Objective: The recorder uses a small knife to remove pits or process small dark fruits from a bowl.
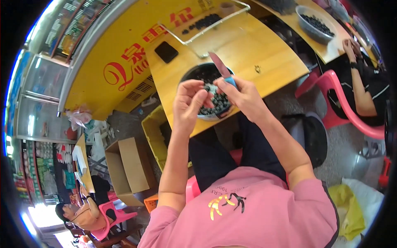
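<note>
My right hand [245,96] is closed around the blue handle of a small knife [222,67], its blade tilted up and away to the left. In my left hand [187,102] the fingers curl against the thumb, pinching a small dark rounded piece [207,88]. Both hands are raised over the near side of a round bowl [189,74]. Small dark pieces and some paler ones [215,106] lie in that bowl, partly hidden behind my hands. The knife tip points away from my left fingers, and the blade is apart from the piece.
The bowl stands at the near edge of a wooden table [273,53]. A black phone [166,52] and a pile of dark pieces [206,20] lie farther back. Below left are a yellow crate [153,124] and a cardboard box [134,165]. Another person's hands [351,47] are at right.
</note>
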Demonstrator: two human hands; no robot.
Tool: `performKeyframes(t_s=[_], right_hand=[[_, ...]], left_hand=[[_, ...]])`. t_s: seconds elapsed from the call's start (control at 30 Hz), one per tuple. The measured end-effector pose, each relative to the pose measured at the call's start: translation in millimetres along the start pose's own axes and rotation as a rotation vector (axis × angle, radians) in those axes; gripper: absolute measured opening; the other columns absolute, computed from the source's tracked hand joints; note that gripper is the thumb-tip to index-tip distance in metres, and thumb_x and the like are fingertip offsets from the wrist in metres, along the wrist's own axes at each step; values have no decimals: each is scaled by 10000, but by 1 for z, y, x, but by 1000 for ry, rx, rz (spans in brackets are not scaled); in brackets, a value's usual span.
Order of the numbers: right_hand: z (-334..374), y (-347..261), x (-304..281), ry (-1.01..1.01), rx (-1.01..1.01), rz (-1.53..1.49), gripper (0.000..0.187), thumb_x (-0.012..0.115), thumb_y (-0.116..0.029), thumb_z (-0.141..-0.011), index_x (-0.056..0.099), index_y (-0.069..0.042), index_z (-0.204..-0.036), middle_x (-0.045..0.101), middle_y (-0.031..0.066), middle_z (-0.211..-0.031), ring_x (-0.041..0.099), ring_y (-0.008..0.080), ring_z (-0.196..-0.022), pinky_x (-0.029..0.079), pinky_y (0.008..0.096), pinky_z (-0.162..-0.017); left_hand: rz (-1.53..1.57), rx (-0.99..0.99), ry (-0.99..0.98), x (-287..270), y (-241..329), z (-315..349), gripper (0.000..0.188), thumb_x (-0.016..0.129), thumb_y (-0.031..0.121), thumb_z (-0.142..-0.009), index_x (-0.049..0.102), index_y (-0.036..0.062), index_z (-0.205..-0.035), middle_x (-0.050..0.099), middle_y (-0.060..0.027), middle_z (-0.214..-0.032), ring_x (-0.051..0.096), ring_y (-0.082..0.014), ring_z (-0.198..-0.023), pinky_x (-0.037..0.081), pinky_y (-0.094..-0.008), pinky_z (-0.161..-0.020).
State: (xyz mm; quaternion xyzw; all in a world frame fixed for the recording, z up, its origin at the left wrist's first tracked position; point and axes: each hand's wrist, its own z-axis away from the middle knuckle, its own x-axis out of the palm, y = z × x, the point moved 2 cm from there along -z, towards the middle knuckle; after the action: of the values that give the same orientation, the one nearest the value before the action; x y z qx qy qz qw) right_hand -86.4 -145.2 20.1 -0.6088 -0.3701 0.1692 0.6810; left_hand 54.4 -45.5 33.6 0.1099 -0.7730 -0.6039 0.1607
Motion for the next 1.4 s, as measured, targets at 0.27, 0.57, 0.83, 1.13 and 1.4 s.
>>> performKeyframes(t_s=[0.27, 0.57, 0.83, 1.13, 1.4], right_hand=[[-4, -2, 2, -81, 6, 33, 241, 629, -292, -932, 657, -54, -908, 529, -64, -670, 400, 0, -534, 289, 185, -469], [-5, 3, 3, -100, -38, 83, 175, 674, -199, -896, 663, -40, -969, 534, -56, -659, 420, 17, -537, 293, 182, -473], [-5, -1, 5, -72, -71, 72, 143, 685, -156, -885, 644, -41, -959, 548, -48, -686, 421, 23, -537, 303, 180, -477], [-10, 1, 3, -98, -62, 93, 99, 655, -150, -904, 635, -56, -927, 538, -59, -677, 415, 11, -535, 290, 171, -474], [-10, -14, 1, -61, -642, 695, 133, 637, -124, -904, 659, -6, -961, 596, 32, -793, 532, 94, -619, 399, 216, -537]], left_hand=[[101, -12, -13, 12, -11, 1, 193, 586, 104, -942, 519, 13, -1097, 651, -89, -896, 615, -133, -718, 506, -254, -675], [122, -39, 56, 12, -16, 12, 200, 589, 85, -939, 562, -12, -1112, 644, -61, -931, 622, -102, -780, 512, -231, -696], [200, -68, 86, 17, -21, 13, 231, 617, 101, -927, 596, -26, -1118, 652, -57, -936, 609, -91, -764, 509, -235, -702], [273, -132, 146, 15, -23, 15, 193, 644, 105, -907, 646, -16, -1057, 661, -51, -894, 604, -92, -697, 498, -221, -664], [270, -108, 170, 9, -23, 19, 180, 641, 123, -913, 610, 5, -1045, 640, -29, -865, 588, -80, -709, 489, -215, -675]])
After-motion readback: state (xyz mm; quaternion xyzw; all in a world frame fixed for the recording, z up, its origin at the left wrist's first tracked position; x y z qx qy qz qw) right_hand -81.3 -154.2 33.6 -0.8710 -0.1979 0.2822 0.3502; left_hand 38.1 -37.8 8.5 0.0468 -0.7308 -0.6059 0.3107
